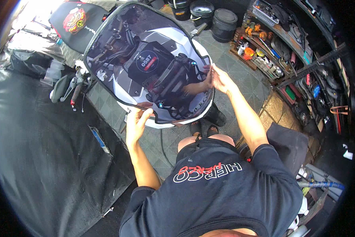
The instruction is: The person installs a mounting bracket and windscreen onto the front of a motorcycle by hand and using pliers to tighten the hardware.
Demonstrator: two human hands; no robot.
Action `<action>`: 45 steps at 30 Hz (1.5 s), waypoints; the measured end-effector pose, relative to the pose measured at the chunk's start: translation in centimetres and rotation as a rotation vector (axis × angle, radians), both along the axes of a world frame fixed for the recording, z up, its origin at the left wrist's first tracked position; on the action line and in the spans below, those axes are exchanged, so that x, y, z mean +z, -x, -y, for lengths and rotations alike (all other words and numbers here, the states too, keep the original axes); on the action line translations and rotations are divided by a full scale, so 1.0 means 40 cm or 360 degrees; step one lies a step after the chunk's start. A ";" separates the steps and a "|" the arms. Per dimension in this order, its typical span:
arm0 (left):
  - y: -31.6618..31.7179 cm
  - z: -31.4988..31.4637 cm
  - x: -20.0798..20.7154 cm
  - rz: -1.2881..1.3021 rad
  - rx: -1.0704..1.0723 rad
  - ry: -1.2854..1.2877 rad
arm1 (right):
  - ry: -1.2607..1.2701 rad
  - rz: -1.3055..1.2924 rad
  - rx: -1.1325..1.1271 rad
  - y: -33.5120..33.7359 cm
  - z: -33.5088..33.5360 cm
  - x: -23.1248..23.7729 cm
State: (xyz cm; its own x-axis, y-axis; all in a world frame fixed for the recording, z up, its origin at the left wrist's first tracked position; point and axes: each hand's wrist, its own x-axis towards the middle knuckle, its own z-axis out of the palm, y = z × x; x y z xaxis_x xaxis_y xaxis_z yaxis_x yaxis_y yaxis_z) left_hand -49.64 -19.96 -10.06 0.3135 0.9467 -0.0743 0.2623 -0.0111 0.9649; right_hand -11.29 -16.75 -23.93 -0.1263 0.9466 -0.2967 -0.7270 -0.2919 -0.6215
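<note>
The windscreen (146, 73) lies tilted over the motorcycle's white fairing (202, 51), in front of the person; whether the two touch cannot be told. The left hand (136, 123) pinches its lower left edge, thumb lying over the rim and the fingers partly hidden beneath. The right hand (221, 81) pinches the lower right edge in the same way, though its fingertips are hard to make out.

The sheet is dark, clear and smoothly curved, likely a moulded plastic: light for its breadth, stiff overall, with a little flex at the edges. Its glossy face would probably be slippery and quick to scratch or smear, so the black trim (85, 59) around the rim looks the surer hold. Gripping both sides evenly should limit twisting; hard pressure at one corner might crack it.
</note>
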 end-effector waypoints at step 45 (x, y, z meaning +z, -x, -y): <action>-0.290 0.119 0.061 -0.0138 0.1772 0.0284 | 0.0367 0.3945 -0.0534 -2.047 -0.759 0.664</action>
